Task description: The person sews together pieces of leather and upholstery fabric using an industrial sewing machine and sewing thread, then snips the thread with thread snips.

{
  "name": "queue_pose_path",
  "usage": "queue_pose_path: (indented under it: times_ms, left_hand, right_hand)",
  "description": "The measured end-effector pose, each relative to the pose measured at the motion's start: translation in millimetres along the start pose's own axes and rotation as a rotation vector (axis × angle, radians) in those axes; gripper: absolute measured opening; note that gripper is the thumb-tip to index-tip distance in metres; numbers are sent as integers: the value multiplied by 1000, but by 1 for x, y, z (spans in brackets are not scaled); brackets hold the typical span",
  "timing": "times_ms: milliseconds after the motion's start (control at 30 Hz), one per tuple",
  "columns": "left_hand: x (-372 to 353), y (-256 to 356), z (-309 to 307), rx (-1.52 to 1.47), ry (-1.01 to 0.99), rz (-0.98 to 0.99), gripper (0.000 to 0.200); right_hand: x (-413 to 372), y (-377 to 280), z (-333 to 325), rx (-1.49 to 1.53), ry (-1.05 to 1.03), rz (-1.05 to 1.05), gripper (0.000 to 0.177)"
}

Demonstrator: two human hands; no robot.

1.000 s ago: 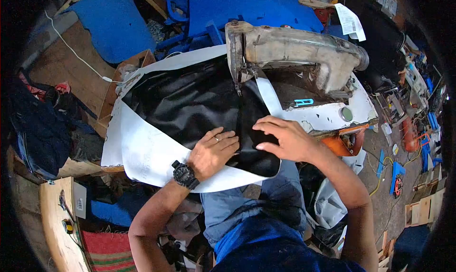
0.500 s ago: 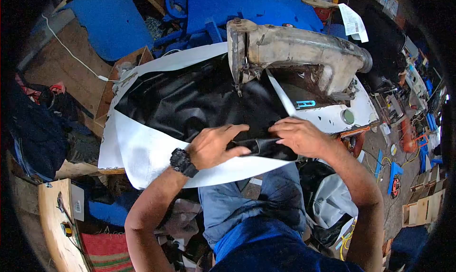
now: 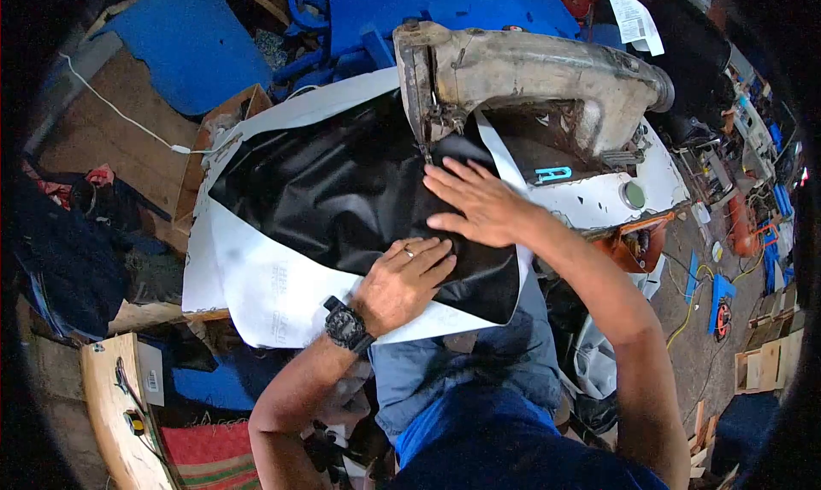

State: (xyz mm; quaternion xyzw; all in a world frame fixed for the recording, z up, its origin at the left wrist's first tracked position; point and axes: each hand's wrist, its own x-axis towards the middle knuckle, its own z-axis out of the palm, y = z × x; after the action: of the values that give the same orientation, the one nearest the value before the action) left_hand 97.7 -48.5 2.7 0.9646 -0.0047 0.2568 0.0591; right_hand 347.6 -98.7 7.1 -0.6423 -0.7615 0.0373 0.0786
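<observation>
open and flat, palm down, the right hand [image 3: 479,203] has its fingers spread and its thumb held apart, pressing on black material [image 3: 316,199] just on the person's side of the sewing machine's [image 3: 530,71] needle end. the left hand [image 3: 406,285] is open too, its fingers closer together, laid on the same material farther from the machine, near the edge of a white sheet [image 3: 265,285]; neither hand grasps anything that shows. how hard they press, i cannot tell.

the black material runs from under the machine's needle end out to its left and toward the person, wrinkled, with the white sheet showing around its edges. under the machine's arm, a light blue clip-like piece [image 3: 552,174] lies by the worn white tabletop [image 3: 590,201]. a round green-topped thing [image 3: 633,195] sits on that tabletop, nearer the person than the machine's base, and an orange container [image 3: 648,240] is below it, past the table edge. a printed paper [image 3: 634,20] shows beyond the machine's right end, and blue panels [image 3: 184,45] lie behind and left of the machine.
</observation>
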Motion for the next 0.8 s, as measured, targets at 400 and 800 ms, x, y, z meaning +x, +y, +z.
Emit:
queue_pose_path:
  times_ms: [400,800]
  left_hand:
    - [-12,-7,-4,2,54,8,38]
    - [-7,-29,-13,-161,-177,40,30]
  right_hand:
    - [-100,-34,-37,223,-73,-178,80]
    - [-83,-9,-26,-49,1,-316,58]
